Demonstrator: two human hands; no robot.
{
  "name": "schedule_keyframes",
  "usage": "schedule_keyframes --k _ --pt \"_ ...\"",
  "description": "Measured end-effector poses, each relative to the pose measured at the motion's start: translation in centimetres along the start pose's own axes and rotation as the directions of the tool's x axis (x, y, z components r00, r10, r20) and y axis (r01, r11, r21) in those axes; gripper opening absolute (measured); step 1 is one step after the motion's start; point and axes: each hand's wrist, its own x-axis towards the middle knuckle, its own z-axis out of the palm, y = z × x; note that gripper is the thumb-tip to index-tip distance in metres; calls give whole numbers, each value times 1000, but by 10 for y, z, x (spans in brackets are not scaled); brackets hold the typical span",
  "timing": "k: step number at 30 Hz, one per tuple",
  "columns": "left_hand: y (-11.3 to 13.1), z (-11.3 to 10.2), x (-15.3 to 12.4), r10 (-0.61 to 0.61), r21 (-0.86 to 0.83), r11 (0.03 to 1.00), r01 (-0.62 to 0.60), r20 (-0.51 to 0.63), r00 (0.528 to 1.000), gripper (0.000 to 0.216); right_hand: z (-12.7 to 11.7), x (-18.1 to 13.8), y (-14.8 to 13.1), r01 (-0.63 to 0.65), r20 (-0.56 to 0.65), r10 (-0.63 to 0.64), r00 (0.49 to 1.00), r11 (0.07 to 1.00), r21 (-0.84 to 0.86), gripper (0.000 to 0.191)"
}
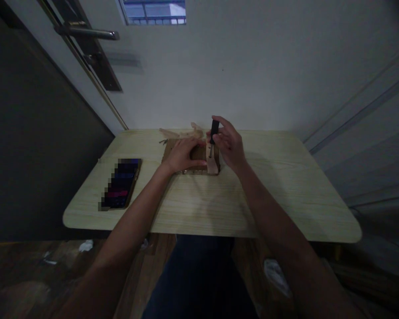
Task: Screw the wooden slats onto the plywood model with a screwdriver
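Observation:
My right hand [230, 144] is wrapped round the black handle of a small screwdriver [214, 129], held nearly upright. Its thin metal shaft points down at a pale beige strip [212, 165] lying across the right end of a piece of brown cardboard [197, 154]. Whether the tip touches the strip or goes into it, I cannot tell. On the cardboard rests my left hand [182, 153], thumb and fingers spread apart, their tips at the strip's left edge. Behind the cardboard lie more beige scraps [182, 133], with a few small dark pieces [163, 141] at its left corner.
A phone [121, 184] lies on the left of the pale wooden table [285, 199]. A white door [252, 66] with a metal handle [93, 33] stands right behind the table. Below, crumpled white bits [86, 246] lie on the floor.

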Motion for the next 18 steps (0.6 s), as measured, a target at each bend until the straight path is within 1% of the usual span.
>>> schedule_keyframes --k 4,7,9,11,14,18 --pt "3 0 -2 6 11 1000 -6 -14 1000 73 -6 2 5 -18 -48 16 999 999 -48 56" --pt "5 0 -2 13 4 1000 -13 -18 1000 73 -6 2 6 -10 -122 -5 992 993 -121 59" --pt "5 1 -2 21 2 1000 -21 -25 999 73 -4 1 3 -4 -142 -20 990 986 -164 58" --pt "5 1 -2 21 8 1000 -21 -25 999 73 -1 -1 -3 8 -132 -33 991 982 -187 53" --pt "6 0 -2 10 17 1000 -9 -23 1000 72 2 -4 -12 25 -99 -41 994 988 -152 48" --pt "7 -1 -3 2 14 1000 -2 -18 1000 70 4 -6 -12 -13 -13 13 1000 999 -40 56"
